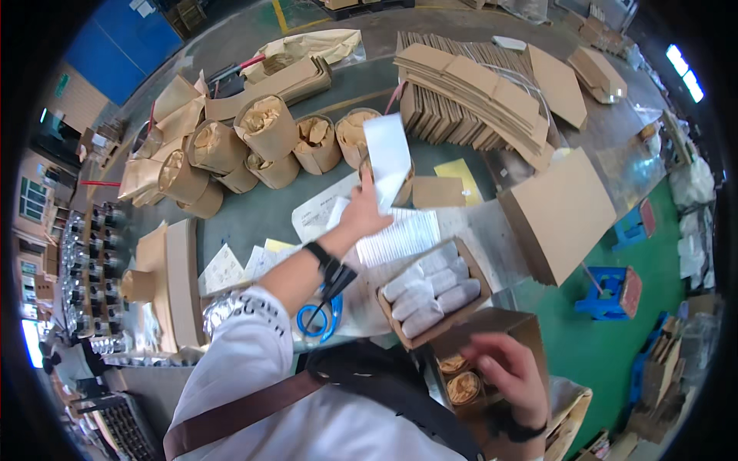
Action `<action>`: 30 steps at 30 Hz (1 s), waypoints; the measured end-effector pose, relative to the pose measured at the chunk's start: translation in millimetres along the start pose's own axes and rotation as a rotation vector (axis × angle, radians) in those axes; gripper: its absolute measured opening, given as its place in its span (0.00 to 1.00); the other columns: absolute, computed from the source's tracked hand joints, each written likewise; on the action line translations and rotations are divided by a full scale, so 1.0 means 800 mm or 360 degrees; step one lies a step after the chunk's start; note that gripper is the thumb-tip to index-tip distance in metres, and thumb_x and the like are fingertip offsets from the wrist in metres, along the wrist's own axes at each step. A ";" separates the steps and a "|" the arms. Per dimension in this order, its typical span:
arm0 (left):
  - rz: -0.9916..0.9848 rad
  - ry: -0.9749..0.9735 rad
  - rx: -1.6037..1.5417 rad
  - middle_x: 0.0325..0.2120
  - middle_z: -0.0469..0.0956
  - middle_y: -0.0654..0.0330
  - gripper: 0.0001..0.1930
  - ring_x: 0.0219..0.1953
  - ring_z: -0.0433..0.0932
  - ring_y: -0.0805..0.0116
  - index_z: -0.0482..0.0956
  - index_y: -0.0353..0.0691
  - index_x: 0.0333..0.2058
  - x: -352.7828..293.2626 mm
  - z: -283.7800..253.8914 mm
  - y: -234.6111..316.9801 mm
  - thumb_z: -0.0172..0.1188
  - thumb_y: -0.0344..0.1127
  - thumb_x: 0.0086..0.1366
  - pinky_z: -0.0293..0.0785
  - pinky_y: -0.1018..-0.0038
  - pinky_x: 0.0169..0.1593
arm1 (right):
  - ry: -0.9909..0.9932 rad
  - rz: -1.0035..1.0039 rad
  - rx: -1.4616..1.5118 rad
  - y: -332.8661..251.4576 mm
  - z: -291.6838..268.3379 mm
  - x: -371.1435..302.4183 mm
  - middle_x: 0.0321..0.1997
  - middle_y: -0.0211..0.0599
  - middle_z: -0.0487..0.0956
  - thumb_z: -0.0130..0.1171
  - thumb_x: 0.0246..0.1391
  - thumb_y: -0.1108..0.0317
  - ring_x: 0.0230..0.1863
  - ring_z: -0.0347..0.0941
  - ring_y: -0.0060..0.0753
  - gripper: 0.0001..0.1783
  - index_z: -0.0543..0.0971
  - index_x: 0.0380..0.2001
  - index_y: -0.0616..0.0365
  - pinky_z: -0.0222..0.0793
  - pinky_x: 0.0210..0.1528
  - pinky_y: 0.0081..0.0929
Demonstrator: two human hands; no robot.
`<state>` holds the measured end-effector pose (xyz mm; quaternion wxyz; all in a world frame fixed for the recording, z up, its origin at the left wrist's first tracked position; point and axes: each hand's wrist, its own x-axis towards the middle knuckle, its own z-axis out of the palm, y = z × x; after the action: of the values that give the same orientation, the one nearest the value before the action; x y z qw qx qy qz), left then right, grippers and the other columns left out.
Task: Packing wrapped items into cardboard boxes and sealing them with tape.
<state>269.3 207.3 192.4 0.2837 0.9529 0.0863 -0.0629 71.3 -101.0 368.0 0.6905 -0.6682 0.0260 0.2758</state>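
Note:
My left hand (364, 215) reaches over the table and is closed on a folded white sheet (388, 154). The sheet stands up in front of a round cardboard tub. My right hand (509, 376), loosely curled with thumb and fingers apart, hovers above an open cardboard carton (530, 334); nothing shows in it. Inside that carton are tubs (463, 388) topped with crumpled brown paper. Between my hands sits a small open box (477, 303) filled with several white-wrapped pieces (434, 288). Blue-handled scissors (327, 319) lie by my left forearm.
Several paper-filled tubs (265, 127) stand along the table's far left. Stacked flat cardboard pieces (477, 92) occupy the back. A carton with raised flaps (561, 215) is at the right, near a blue stool (607, 292). Printed papers (327, 207) lie mid-table.

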 end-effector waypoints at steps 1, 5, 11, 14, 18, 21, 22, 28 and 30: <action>0.0056 -0.0080 -0.0061 0.51 0.66 0.37 0.51 0.49 0.72 0.42 0.42 0.42 0.65 -0.011 -0.010 -0.009 0.66 0.41 0.50 0.70 0.57 0.52 | -0.0001 -0.0130 -0.0176 -0.011 0.017 0.040 0.40 0.38 0.78 0.55 0.57 0.73 0.43 0.75 0.25 0.14 0.74 0.45 0.67 0.70 0.45 0.20; 0.0887 -0.0590 0.0806 0.51 0.69 0.48 0.41 0.46 0.75 0.49 0.53 0.58 0.65 -0.066 -0.084 -0.101 0.57 0.29 0.52 0.71 0.55 0.46 | 0.0166 -0.0487 -0.0778 -0.023 0.047 0.212 0.38 0.41 0.79 0.56 0.55 0.72 0.41 0.76 0.31 0.13 0.75 0.43 0.64 0.73 0.38 0.27; 0.0777 -0.0628 0.0680 0.42 0.75 0.56 0.29 0.48 0.74 0.55 0.69 0.45 0.54 -0.049 -0.172 -0.139 0.61 0.32 0.50 0.71 0.61 0.42 | 0.0079 -0.0336 -0.2272 -0.011 0.113 0.421 0.36 0.44 0.77 0.58 0.48 0.65 0.39 0.73 0.47 0.09 0.80 0.29 0.57 0.66 0.43 0.41; 0.0728 -0.0133 0.0326 0.40 0.76 0.57 0.19 0.51 0.70 0.59 0.74 0.41 0.44 0.035 -0.176 -0.065 0.61 0.34 0.52 0.70 0.62 0.41 | 0.0576 -0.0562 -0.2708 0.052 0.154 0.455 0.35 0.42 0.77 0.59 0.45 0.60 0.41 0.72 0.46 0.11 0.81 0.30 0.54 0.65 0.44 0.41; 0.0821 0.0016 0.0646 0.41 0.74 0.59 0.21 0.48 0.72 0.61 0.75 0.42 0.43 0.145 -0.104 -0.037 0.63 0.44 0.52 0.63 0.63 0.49 | 0.0734 -0.0774 -0.2456 0.065 0.149 0.464 0.27 0.41 0.78 0.66 0.41 0.58 0.38 0.74 0.46 0.15 0.80 0.27 0.58 0.69 0.40 0.41; 0.0707 0.0128 0.0723 0.42 0.74 0.60 0.21 0.49 0.72 0.65 0.76 0.44 0.42 0.160 -0.069 -0.020 0.64 0.48 0.51 0.61 0.62 0.46 | 0.0623 -0.0592 -0.1807 0.030 0.091 0.420 0.25 0.35 0.78 0.67 0.43 0.60 0.30 0.75 0.38 0.17 0.79 0.31 0.64 0.70 0.35 0.32; 0.0703 0.0229 0.0800 0.41 0.75 0.60 0.22 0.48 0.73 0.67 0.77 0.44 0.40 0.163 -0.056 -0.023 0.63 0.51 0.52 0.60 0.61 0.45 | 0.0532 -0.0445 -0.1429 0.006 0.072 0.391 0.27 0.33 0.80 0.67 0.45 0.62 0.29 0.76 0.33 0.17 0.79 0.33 0.65 0.71 0.35 0.28; 0.0750 0.0206 0.0980 0.25 0.81 0.58 0.18 0.29 0.81 0.58 0.83 0.45 0.27 0.193 -0.044 -0.004 0.57 0.54 0.55 0.77 0.62 0.32 | 0.1010 -0.0457 0.0422 -0.027 0.033 0.122 0.39 0.33 0.81 0.65 0.50 0.69 0.39 0.75 0.20 0.14 0.79 0.41 0.64 0.69 0.45 0.21; 0.0723 0.0179 0.1018 0.34 0.80 0.50 0.27 0.39 0.80 0.55 0.80 0.38 0.35 0.208 -0.065 -0.037 0.54 0.60 0.58 0.76 0.61 0.40 | 0.1219 -0.0494 0.0502 -0.011 0.033 0.028 0.39 0.33 0.81 0.65 0.51 0.69 0.39 0.75 0.20 0.14 0.79 0.41 0.64 0.68 0.46 0.21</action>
<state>429.4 282.0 191.8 -0.0260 0.9900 -0.1353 0.0299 85.0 -68.3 369.6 0.7579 -0.6045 0.2211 -0.1061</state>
